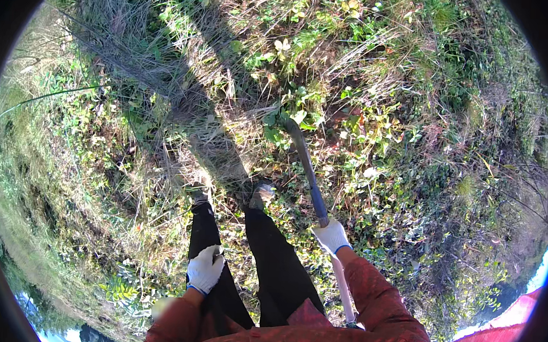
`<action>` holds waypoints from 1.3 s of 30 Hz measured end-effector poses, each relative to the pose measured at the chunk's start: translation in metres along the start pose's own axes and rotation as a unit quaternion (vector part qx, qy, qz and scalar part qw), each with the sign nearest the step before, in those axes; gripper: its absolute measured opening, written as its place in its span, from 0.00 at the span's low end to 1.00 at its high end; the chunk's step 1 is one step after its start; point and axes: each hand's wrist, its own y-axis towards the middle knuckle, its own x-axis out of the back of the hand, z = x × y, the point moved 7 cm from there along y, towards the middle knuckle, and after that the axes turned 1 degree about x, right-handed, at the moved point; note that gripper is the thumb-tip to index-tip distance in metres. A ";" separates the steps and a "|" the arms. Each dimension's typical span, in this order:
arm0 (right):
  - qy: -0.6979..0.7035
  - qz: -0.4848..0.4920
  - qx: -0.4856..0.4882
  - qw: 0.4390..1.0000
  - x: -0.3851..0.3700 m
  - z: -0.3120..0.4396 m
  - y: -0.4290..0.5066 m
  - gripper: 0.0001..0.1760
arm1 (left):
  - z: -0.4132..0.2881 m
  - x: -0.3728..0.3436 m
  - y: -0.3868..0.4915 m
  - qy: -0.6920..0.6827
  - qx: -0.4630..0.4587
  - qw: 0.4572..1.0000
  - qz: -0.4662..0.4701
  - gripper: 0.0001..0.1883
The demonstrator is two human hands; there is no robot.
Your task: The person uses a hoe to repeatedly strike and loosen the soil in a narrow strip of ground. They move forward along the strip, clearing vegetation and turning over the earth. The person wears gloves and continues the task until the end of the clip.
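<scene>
My right hand (332, 237), in a white knit work glove with a blue cuff edge, grips a long-handled tool. Its pale shaft (342, 288) runs back beside my right leg. The dark, slightly curved front part (311, 177) reaches ahead, its tip among low leaves, so the head's exact shape is hidden. My left hand (204, 268), gloved the same way, hangs in front of my left thigh with fingers curled. No object shows in it. Both arms wear dark red patterned sleeves (379, 299).
Dry grass (136, 57) and leafy weeds (369, 129) cover the ground. My shoes (262, 193) stand among them below black trousers (273, 264). A long green stem (50, 96) arches at the left. Pink-red woven fabric (488, 333) shows at lower right. Shadows stretch ahead.
</scene>
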 end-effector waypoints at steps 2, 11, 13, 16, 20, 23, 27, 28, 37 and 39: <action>-0.035 -0.001 0.006 0.999 0.024 -0.009 -0.011 0.18 | -0.003 -0.004 0.008 0.000 0.003 1.000 0.003 0.16; 0.447 -0.122 0.168 0.870 0.146 0.166 0.023 0.13 | -0.003 -0.011 0.010 0.030 0.002 0.999 0.014 0.17; 0.470 -0.134 0.179 0.854 0.131 0.158 0.057 0.11 | -0.009 -0.020 0.017 0.032 -0.014 0.999 0.023 0.16; 0.164 -0.069 0.071 0.981 0.006 0.028 0.091 0.18 | -0.020 -0.028 0.022 0.055 -0.024 0.998 0.032 0.17; 0.079 -0.003 0.010 0.997 -0.039 -0.037 0.031 0.21 | -0.005 -0.015 0.023 0.019 0.007 1.000 0.012 0.15; 0.169 0.060 -0.021 0.983 0.003 0.032 -0.010 0.23 | 0.006 -0.010 0.016 0.024 0.014 0.999 -0.020 0.14; 0.219 -0.112 0.159 0.956 0.075 0.094 0.024 0.21 | -0.004 -0.020 0.020 0.035 0.020 0.999 0.011 0.14; 0.292 -0.089 0.147 0.941 0.081 0.117 0.039 0.21 | -0.006 -0.018 0.020 0.042 0.024 0.999 0.022 0.14; -0.016 0.081 0.065 0.995 -0.054 0.030 0.056 0.24 | -0.008 -0.021 0.017 0.033 0.033 0.999 0.025 0.15; -0.010 0.137 0.052 0.989 -0.057 0.020 0.023 0.30 | -0.009 -0.015 0.016 -0.010 0.037 0.999 -0.025 0.14</action>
